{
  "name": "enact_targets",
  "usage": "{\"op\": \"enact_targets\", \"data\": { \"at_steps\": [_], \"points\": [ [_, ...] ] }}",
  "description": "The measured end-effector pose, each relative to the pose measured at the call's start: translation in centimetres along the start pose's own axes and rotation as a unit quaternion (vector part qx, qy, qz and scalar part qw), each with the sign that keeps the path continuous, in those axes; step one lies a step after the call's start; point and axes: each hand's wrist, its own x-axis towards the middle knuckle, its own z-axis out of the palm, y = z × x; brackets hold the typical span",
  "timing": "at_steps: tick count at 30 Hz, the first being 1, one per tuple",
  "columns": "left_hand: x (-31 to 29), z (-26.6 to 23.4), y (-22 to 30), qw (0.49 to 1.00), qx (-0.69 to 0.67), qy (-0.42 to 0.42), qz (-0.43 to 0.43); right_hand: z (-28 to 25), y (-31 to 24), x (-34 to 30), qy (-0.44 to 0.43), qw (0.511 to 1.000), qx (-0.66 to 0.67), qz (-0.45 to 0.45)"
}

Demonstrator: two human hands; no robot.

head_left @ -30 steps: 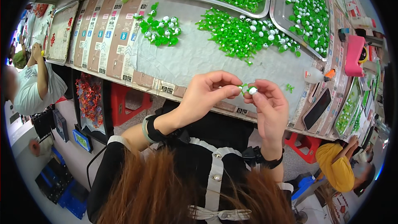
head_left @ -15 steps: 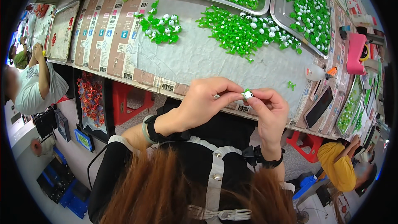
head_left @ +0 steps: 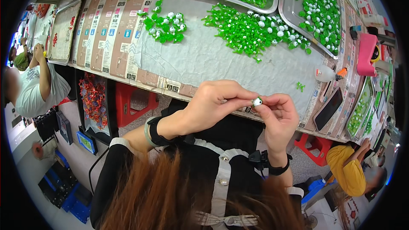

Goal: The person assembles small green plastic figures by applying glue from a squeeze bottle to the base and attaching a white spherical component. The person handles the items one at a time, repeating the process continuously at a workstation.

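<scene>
Nearest to the camera, both hands meet just in front of the near edge of the long worktable with the pale grey cover sheet (head_left: 221, 59). The left hand (head_left: 215, 104) is curled narrow, fingertips pinched on a tiny white-and-green plastic piece (head_left: 257, 101), and the right hand (head_left: 279, 119) pinches the same piece from the other side, so it sits squeezed between the two sets of fingertips, off the table and over the lap.

Risk-wise: that piece is so small and so covered by fingers that one slip of a pad would probably pop it out, and since it hangs past the table's near edge it would likely fall to the floor rather than onto the sheet. Pressing off-centre could also seat the white bit crooked, I'd guess.

Orientation: the white end faces up toward the camera, green peeking out behind it. The long axis is honestly too hidden to call.

Further in on the table, a lone green scrap (head_left: 300, 87) lies right of the hands, then a black phone (head_left: 328, 108) and a small clear bottle with an orange cap (head_left: 328, 74). Beyond, loose heaps of green-and-white pieces (head_left: 251, 32) and, at the far edge, metal trays (head_left: 287, 4) holding more.
</scene>
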Motion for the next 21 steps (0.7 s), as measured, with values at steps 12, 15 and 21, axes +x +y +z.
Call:
{"op": "enact_targets", "data": {
  "at_steps": [12, 15, 21],
  "points": [
    [0.6, 0.1, 0.5, 0.905, -0.346, -0.023, -0.246, -0.4, 0.8, 1.6, -0.016, 0.990, 0.125, 0.058],
    [0.6, 0.1, 0.0, 0.884, -0.389, -0.023, -0.259, -0.4, 0.9, 1.7, -0.020, 0.990, 0.121, 0.070],
    [0.5, 0.3, -0.6, 0.872, -0.402, -0.012, -0.279, -0.3, 1.1, 2.0, -0.008, 0.983, 0.137, 0.118]
  ]
}}
